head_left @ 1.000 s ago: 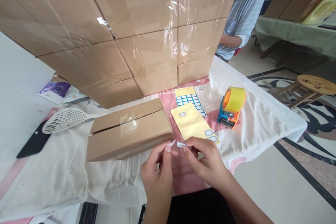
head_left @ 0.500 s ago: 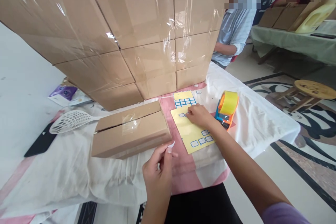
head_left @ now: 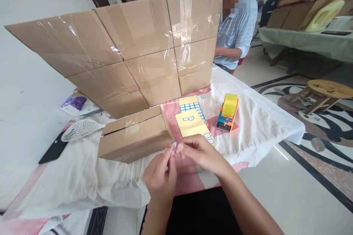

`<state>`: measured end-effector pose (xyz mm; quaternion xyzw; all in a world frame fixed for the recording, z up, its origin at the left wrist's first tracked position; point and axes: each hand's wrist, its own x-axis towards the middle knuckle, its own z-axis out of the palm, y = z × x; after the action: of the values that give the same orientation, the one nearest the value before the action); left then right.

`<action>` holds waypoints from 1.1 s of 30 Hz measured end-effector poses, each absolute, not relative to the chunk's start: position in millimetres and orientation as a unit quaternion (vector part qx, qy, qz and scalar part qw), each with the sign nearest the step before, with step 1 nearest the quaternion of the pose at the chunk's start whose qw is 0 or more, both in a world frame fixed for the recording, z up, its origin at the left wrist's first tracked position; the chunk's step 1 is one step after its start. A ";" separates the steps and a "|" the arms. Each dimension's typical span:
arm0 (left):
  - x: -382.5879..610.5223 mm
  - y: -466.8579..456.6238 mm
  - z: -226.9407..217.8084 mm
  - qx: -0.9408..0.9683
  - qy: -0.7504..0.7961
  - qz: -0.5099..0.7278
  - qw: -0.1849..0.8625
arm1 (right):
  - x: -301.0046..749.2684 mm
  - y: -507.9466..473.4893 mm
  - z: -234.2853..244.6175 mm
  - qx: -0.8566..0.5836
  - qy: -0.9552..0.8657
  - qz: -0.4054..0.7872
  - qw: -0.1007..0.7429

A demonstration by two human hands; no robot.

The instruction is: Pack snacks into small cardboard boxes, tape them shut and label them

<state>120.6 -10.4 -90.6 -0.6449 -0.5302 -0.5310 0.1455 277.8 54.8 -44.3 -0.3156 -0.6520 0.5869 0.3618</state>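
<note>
My left hand (head_left: 161, 172) pinches a small white sticker with a blue edge (head_left: 174, 144) between thumb and forefinger. Right beside it, the fingertips of my right hand (head_left: 200, 152) are pressed together; whatever they may hold is hidden. Under and beyond the right hand lies a yellow sheet of stickers (head_left: 190, 126), with a few blue-edged labels on it. Another label sheet (head_left: 192, 107), with rows of blue-edged stickers, lies partly beneath it. Left of my hands, a closed cardboard box (head_left: 135, 132) rests on the table, with clear tape across its top seam.
A tall wall of taped cardboard boxes (head_left: 149, 51) stands behind. A tape dispenser (head_left: 228, 112) with yellow tape sits right of the sheets. At left are a white slotted skimmer (head_left: 81, 129) and a black flat object (head_left: 52, 150). Beyond the table, a person (head_left: 234, 36) sits near a wooden stool (head_left: 331, 90).
My right hand has come off the yellow sheet, back toward me, and meets my left hand at the sticker. The view has shifted a little.
</note>
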 end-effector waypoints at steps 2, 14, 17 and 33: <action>121.3 -9.2 -92.2 -0.669 -0.507 -0.516 0.171 | 266.8 39.1 -44.9 -0.322 -0.624 0.584 0.406; 132.9 -11.6 -73.3 -0.665 -0.537 -0.519 0.000 | 299.0 38.1 -47.3 -0.328 -0.836 0.283 0.337; 135.7 -11.2 -76.7 -0.634 -0.554 -0.539 -0.023 | 298.1 37.4 -51.2 -0.342 -0.818 0.298 0.354; 20.9 13.7 -61.0 -0.586 -0.684 -0.379 0.212 | 265.8 139.8 -74.4 -0.337 -0.882 0.211 0.252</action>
<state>20.9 13.7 -61.0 -0.5858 -0.6843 -0.3788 0.2124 265.8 139.8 -74.4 -0.3370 -0.8822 0.2115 0.2519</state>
